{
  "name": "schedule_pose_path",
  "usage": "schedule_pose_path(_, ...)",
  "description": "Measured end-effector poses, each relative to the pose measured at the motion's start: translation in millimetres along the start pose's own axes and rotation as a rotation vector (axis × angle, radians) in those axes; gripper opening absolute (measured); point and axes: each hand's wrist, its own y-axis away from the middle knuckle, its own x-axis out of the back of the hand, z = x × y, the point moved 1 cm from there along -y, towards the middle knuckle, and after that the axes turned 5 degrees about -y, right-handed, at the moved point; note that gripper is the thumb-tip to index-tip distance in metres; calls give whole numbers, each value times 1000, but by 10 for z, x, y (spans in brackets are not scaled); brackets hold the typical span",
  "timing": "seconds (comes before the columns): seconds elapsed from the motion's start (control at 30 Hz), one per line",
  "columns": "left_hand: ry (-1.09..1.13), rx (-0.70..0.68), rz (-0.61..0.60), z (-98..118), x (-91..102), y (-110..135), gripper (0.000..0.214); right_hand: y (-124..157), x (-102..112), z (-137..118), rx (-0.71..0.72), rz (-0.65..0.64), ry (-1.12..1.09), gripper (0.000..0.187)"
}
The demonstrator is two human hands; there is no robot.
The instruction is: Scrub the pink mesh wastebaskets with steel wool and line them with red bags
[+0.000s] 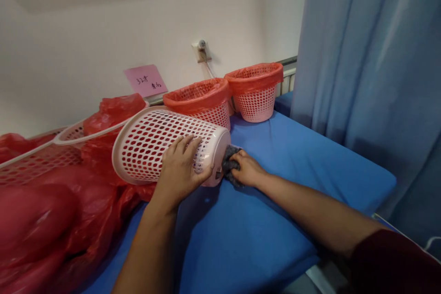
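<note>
A pale pink perforated plastic wastebasket lies tilted on its side, its base toward the right. My left hand holds it from above, fingers curved over the perforated wall and thumb near the bottom rim. My right hand is closed around a dark grey cloth, which presses against the base of the basket. Part of the cloth is hidden under the fingers.
Blue sheeting covers the bed. Two baskets lined with red bags, a nearer one and a farther one, stand along the wall. Red plastic bags heap at left with more baskets. A blue curtain hangs right.
</note>
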Motion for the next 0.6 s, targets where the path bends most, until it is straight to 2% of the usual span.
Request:
schedule_pose_path(0.07,-6,2,-1,-1,3,1,63,-121,-3,71,-61,93,-30,37)
schedule_pose_path(0.13,-10,7,-2,-1,1,1,63,-173,20,78,-38,116,-56,43)
schedule_pose_path(0.2,-11,11,-5,1,-5,3,63,-151,63,45,21,75,-95,42)
schedule_pose_path(0.3,1,7,-9,14,-4,16,63,-59,148,8,134,-53,-167,36)
schedule_pose_path(0.37,29,3,5,15,29,35,64,-29,215,39,131,-51,-198,36)
schedule_pose_path(0.43,63,45,70,-24,99,67,64,-44,274,109,67,24,-204,36)
schedule_pose_path(0.5,72,154,197,-140,189,118,64,-84,314,181,13,85,-212,35)
schedule_pose_path(0.6,25,368,374,-489,274,242,67,-130,338,236,-22,142,-250,35)
